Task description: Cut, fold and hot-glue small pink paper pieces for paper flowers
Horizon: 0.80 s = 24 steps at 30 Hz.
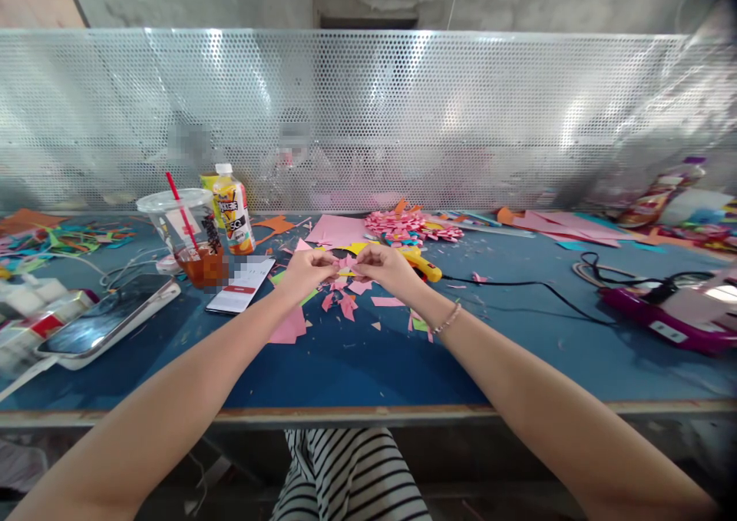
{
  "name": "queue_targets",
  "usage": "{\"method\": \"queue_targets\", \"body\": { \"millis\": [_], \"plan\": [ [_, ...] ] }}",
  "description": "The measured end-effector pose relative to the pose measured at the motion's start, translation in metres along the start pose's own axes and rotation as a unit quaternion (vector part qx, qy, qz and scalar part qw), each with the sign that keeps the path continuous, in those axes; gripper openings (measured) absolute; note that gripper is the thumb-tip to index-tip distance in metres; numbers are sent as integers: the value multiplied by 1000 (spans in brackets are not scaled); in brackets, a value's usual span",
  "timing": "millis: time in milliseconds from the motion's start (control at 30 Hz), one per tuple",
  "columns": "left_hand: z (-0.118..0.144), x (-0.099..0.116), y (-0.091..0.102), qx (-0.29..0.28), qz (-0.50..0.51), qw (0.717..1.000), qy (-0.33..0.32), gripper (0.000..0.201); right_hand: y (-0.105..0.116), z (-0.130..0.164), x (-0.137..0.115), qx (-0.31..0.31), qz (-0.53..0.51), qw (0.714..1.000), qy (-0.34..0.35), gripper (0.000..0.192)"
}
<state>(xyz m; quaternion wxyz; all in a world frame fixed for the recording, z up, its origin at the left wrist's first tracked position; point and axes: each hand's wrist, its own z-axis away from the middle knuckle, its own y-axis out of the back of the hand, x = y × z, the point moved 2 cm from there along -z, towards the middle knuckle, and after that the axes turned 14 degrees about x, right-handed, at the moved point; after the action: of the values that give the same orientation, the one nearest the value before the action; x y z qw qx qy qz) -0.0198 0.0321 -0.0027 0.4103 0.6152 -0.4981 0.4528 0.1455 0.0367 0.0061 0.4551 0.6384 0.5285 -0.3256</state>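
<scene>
Between my two hands, above the blue tabletop [368, 367], is a small piece of pink paper [345, 263]. My left hand [305, 270] pinches its left side, and my right hand [387, 266] pinches the right side, fingertips nearly meeting. Pink paper scraps [347, 306] lie just below the hands. A yellow hot glue gun [423, 263] rests right behind my right wrist, its black cord running right. Beyond the hands are a pink paper sheet [339, 231] and a heap of folded pink paper pieces [397, 223]. The paper's exact shape is partly hidden by my fingers.
At left stand a plastic cup with red straw [196, 237] and a drink bottle [233, 210]; phones [242, 285] lie near them. A purple device [662, 318] with cables sits right. Pink sheets [570, 225] lie back right. A perforated metal panel [368, 114] closes off the back.
</scene>
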Motion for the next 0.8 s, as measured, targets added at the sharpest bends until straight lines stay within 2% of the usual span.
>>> {"method": "queue_targets", "body": {
  "millis": [267,567,800],
  "plan": [
    [0,-1,-1,-25,27,999,4,14,1,-1,-1,3,-13,999,-34,12],
    [2,1,-3,-31,66,997,33,17,3,-5,7,3,-33,999,-28,13],
    [1,0,-2,-35,78,995,46,19,4,-7,9,0,1,1000,-2,15]
  ]
}}
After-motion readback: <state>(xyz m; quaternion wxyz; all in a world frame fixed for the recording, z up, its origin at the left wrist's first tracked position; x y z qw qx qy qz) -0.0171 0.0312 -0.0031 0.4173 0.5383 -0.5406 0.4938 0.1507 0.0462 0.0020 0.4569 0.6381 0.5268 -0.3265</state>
